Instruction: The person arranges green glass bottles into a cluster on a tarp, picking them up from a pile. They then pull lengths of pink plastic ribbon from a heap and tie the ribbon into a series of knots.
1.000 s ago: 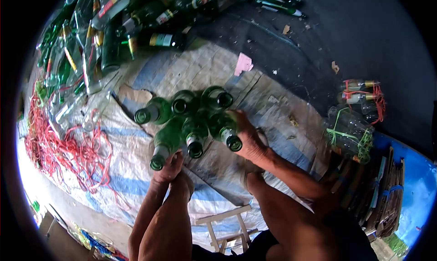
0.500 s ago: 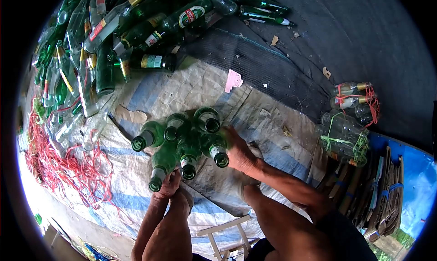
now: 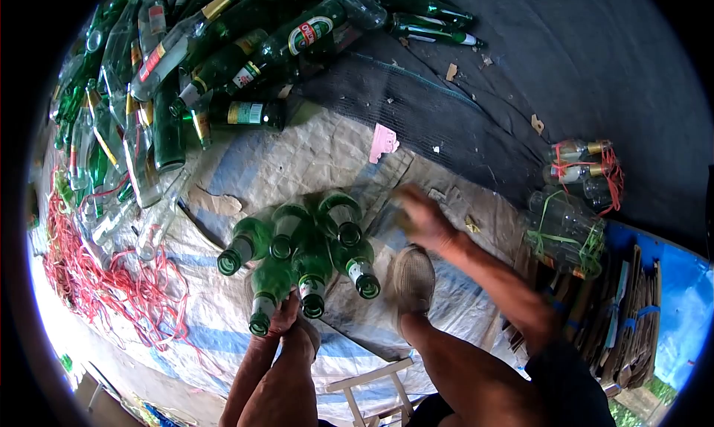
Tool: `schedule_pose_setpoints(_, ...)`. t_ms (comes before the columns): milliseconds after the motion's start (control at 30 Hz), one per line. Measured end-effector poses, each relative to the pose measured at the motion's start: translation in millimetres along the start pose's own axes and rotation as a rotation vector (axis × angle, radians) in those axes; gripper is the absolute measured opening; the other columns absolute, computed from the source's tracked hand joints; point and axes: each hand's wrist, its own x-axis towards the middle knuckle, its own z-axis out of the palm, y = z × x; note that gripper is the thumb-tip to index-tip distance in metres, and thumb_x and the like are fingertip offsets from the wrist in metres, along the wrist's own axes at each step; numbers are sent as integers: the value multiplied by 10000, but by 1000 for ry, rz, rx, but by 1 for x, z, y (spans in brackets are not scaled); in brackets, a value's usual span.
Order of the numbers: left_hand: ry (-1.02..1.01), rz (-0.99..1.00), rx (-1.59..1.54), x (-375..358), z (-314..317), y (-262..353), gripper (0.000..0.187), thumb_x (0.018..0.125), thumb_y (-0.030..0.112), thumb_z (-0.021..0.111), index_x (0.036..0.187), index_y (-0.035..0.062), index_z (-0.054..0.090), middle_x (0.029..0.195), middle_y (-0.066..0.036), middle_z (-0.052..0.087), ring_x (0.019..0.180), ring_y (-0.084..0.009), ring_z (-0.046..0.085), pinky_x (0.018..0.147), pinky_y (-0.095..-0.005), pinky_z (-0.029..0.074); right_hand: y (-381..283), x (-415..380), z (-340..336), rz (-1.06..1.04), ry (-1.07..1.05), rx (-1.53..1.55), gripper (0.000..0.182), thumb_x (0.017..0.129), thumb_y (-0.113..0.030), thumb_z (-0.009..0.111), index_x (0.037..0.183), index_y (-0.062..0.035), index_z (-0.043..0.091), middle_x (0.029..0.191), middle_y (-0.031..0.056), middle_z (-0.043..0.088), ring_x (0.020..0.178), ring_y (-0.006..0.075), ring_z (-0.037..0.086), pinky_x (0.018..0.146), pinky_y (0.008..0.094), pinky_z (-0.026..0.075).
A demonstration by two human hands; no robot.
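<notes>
Several green glass bottles [image 3: 292,220] stand upright in a tight cluster on the woven sheet, mouths toward me. My left hand [image 3: 283,317] is closed against the lower side of the front-left green bottle [image 3: 271,282]; that bottle hides part of its fingers. To the right of the cluster, my right hand [image 3: 421,217] is apart from the bottles, above the sheet. Motion blurs its fingers, so I cannot make out whether they hold anything. My right shoe [image 3: 414,280] rests on the sheet just below that hand.
A heap of loose bottles [image 3: 171,62] fills the upper left. Tangled red plastic string [image 3: 123,289] lies at left. Tied bottle bundles [image 3: 567,230] sit at right above stacked cardboard [image 3: 628,315]. Below the cluster is a wooden stool frame [image 3: 372,379].
My right hand has let go of the right side of the cluster and moved up and to the right, uncovering my shoe. My left hand stays at the front-left bottle.
</notes>
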Motion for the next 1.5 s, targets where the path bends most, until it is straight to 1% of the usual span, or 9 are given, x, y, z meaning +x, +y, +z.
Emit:
schedule_pose_setpoints(100,-38,-13,-119,-8,5,-10,488,815,145,779,1280,48,667,1130,-168,710,1021,-362,696,887,-449,556,46,41,-40,-27,179,-165,345,869,51,663,1207,-4,621,1095,206,634,1052,432,644,871,465,556)
schedule_pose_setpoints(167,-12,153,42,-6,6,-11,521,813,130,778,1312,33,661,1152,-178,701,1048,-358,683,923,-446,549,67,71,-66,53,279,-275,380,869,20,674,1241,-12,602,1163,223,625,1069,452,638,903,483,545)
schedule_pose_setpoints(267,-72,-90,-249,-15,13,-24,518,815,54,765,1322,37,658,1220,-157,692,1097,-322,669,972,-422,541,103,113,-102,146,357,-479,457,854,-47,712,1284,-13,560,1242,262,591,1117,480,621,951,519,531)
schedule_pose_setpoints(367,-115,-207,-473,-49,37,-55,565,852,28,776,1386,66,597,1282,-131,673,1158,-279,649,1022,-406,518,120,156,-133,193,368,-649,571,853,-74,711,1381,6,506,1286,272,563,1194,489,587,1001,511,524)
schedule_pose_setpoints(500,-154,-227,-700,-70,51,-73,568,887,35,769,1411,76,554,1296,-132,656,1179,-285,635,1032,-417,501,129,212,-160,224,337,-724,673,864,-87,707,1483,-20,450,1419,260,514,1311,451,549,1079,477,503)
schedule_pose_setpoints(667,-177,-339,-553,-44,45,-49,574,889,34,766,1418,75,548,1298,-132,654,1179,-286,634,1032,-417,499,111,254,-175,377,241,-773,722,914,-88,681,1570,-69,380,1575,202,408,1480,386,427,1172,464,457)
schedule_pose_setpoints(933,-183,-416,-466,-16,42,-28,584,892,32,762,1429,73,538,1300,-132,650,1178,-287,632,1032,-418,496,129,305,-211,457,266,-811,737,932,-17,565,1622,-104,319,1664,171,336,1529,389,352,1241,462,363)
schedule_pose_setpoints(1267,-204,-465,-438,-10,33,-29,596,895,30,758,1443,70,525,1304,-133,646,1178,-289,631,1031,-420,493,166,325,-232,488,165,-891,636,955,-23,564,1564,-113,403,1646,193,360,1507,423,371,1229,537,368)
schedule_pose_setpoints(1500,-207,-492,-434,-11,29,-28,604,898,29,754,1452,68,517,1306,-133,644,1178,-290,629,1031,-421,491,152,327,-225,619,179,-843,604,937,-16,600,1518,-108,462,1592,202,391,1460,418,424,1200,491,411)
